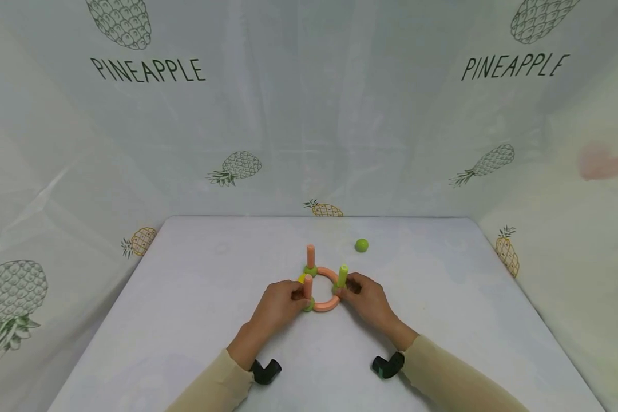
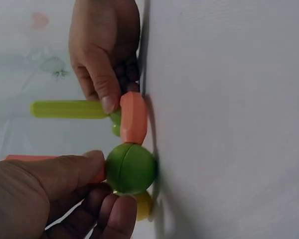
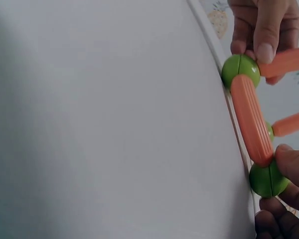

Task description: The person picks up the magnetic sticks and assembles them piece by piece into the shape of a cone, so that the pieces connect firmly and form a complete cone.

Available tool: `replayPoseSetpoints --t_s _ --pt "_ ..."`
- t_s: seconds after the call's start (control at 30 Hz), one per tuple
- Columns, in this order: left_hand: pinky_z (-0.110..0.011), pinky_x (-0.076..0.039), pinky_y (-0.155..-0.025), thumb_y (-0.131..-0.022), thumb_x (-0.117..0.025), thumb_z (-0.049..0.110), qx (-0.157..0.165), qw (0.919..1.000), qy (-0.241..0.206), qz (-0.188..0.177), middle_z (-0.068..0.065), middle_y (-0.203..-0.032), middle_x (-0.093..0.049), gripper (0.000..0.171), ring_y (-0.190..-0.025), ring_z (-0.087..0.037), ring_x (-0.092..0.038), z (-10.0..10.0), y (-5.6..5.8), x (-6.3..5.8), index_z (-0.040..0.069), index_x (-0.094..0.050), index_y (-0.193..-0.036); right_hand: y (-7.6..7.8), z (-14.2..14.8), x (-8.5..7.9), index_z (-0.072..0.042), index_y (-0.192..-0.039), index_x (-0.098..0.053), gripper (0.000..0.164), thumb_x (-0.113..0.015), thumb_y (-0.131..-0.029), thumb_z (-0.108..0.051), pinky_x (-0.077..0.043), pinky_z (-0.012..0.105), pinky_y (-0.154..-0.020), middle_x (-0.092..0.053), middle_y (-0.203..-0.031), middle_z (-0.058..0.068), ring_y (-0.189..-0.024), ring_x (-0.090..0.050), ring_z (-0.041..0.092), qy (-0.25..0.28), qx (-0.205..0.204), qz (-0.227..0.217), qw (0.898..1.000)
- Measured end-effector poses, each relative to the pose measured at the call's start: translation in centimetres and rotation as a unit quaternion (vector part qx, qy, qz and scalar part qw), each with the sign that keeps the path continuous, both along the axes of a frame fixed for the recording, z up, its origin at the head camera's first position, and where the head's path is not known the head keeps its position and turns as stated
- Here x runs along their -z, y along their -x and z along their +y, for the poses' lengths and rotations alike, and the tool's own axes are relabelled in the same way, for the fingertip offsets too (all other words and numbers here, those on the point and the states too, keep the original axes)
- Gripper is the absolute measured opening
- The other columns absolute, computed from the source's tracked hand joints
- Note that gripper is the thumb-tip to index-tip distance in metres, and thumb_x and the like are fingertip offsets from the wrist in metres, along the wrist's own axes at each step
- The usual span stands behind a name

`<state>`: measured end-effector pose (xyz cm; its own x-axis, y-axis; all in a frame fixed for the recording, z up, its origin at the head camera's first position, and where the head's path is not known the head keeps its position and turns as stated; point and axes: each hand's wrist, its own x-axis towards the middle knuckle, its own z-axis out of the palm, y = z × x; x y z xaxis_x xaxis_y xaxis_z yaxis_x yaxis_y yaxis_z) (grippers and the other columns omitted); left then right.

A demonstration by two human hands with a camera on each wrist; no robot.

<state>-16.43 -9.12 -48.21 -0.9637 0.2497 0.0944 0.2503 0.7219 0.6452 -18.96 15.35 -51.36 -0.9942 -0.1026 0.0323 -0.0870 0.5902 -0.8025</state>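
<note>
A ring of orange curved rods [image 1: 327, 306], a yellow piece [image 1: 301, 278] and green balls lies on the white table. Two orange straight rods and one lime-green straight rod [image 1: 343, 274] stand up from its balls. At the near left joint my left hand [image 1: 280, 303] pinches the upright orange rod [image 1: 308, 285], fingertips right at its green ball [image 2: 131, 168]. On the ring's right side my right hand [image 1: 368, 300] grips the green ball [image 3: 269, 179] beneath the lime-green rod. The other orange rod [image 1: 311, 256] rises from the far left ball [image 1: 310, 270], untouched.
A loose green ball [image 1: 361, 245] lies behind the ring, towards the table's back edge. A white curtain [image 1: 309, 114] printed with pineapples hangs behind and beside the table [image 1: 443, 286]. Black devices [image 1: 388, 365] are worn at both wrists.
</note>
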Motion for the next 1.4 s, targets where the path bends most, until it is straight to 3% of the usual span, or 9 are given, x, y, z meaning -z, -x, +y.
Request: replayPoseSetpoints --t_s 0.13,0.3,0.63,0.9,1.13,1.4 --pt "-0.026 -0.044 -0.068 -0.090 -0.084 0.019 -0.013 0.9999 -0.007 0.007 0.006 -0.082 -0.059 0.011 -0.076 -0.010 -0.051 -0.1 -0.1 0.5 0.016 -0.075 -0.094 -0.5 -0.3 -0.3 -0.015 -0.117 -0.074 0.031 -0.083 -0.092 -0.032 -0.048 0.034 -0.082 -0.068 -0.099 -0.001 -0.090 -0.058 0.016 0.003 0.006 0.004 1.000" --pt "-0.030 -0.051 -0.076 -0.091 -0.084 0.021 -0.025 0.9994 -0.020 0.015 0.006 -0.092 -0.066 0.015 -0.084 -0.010 -0.058 -0.5 0.0 1.3 0.015 -0.077 -0.103 -0.9 -0.4 -0.4 -0.016 -0.109 -0.073 0.028 -0.086 -0.090 -0.032 -0.046 0.032 -0.078 -0.065 -0.094 -0.002 -0.086 -0.055 0.015 -0.011 0.005 0.012 1.000" --pt "-0.037 -0.058 -0.087 -0.091 -0.083 0.025 -0.038 0.9961 -0.077 -0.022 -0.001 -0.108 -0.073 0.024 -0.100 -0.015 -0.069 -1.4 0.4 1.9 0.014 -0.080 -0.112 -1.4 -0.3 -0.2 -0.019 -0.107 -0.073 0.027 -0.089 -0.087 -0.028 -0.047 0.028 -0.077 -0.066 -0.096 -0.004 -0.086 -0.056 0.013 -0.013 -0.014 0.037 0.999" --pt "-0.039 -0.060 -0.090 -0.089 -0.085 0.024 -0.045 0.9892 -0.130 -0.050 -0.004 -0.112 -0.075 0.030 -0.103 -0.019 -0.073 -1.8 0.7 2.1 0.011 -0.078 -0.115 -1.4 -0.2 0.1 -0.015 -0.107 -0.073 0.030 -0.089 -0.086 -0.030 -0.047 0.027 -0.074 -0.067 -0.095 -0.004 -0.083 -0.056 0.011 -0.026 -0.019 0.061 0.998" --pt "-0.042 -0.060 -0.092 -0.089 -0.087 0.026 -0.036 0.9844 -0.165 -0.050 -0.007 -0.119 -0.077 0.031 -0.104 -0.023 -0.076 -2.1 1.0 2.2 0.012 -0.079 -0.116 -1.4 -0.3 0.0 -0.016 -0.107 -0.073 0.030 -0.089 -0.086 -0.030 -0.047 0.027 -0.074 -0.066 -0.095 -0.005 -0.083 -0.056 0.011 -0.022 -0.016 0.048 0.998" --pt "-0.042 -0.060 -0.092 -0.089 -0.086 0.028 -0.029 0.9839 -0.169 -0.051 -0.006 -0.112 -0.079 0.036 -0.101 -0.022 -0.077 -2.2 1.1 2.7 0.010 -0.079 -0.120 -1.4 -0.4 -0.1 -0.016 -0.108 -0.073 0.031 -0.089 -0.086 -0.032 -0.047 0.027 -0.075 -0.066 -0.095 -0.005 -0.084 -0.055 0.012 -0.023 -0.009 0.030 0.999"
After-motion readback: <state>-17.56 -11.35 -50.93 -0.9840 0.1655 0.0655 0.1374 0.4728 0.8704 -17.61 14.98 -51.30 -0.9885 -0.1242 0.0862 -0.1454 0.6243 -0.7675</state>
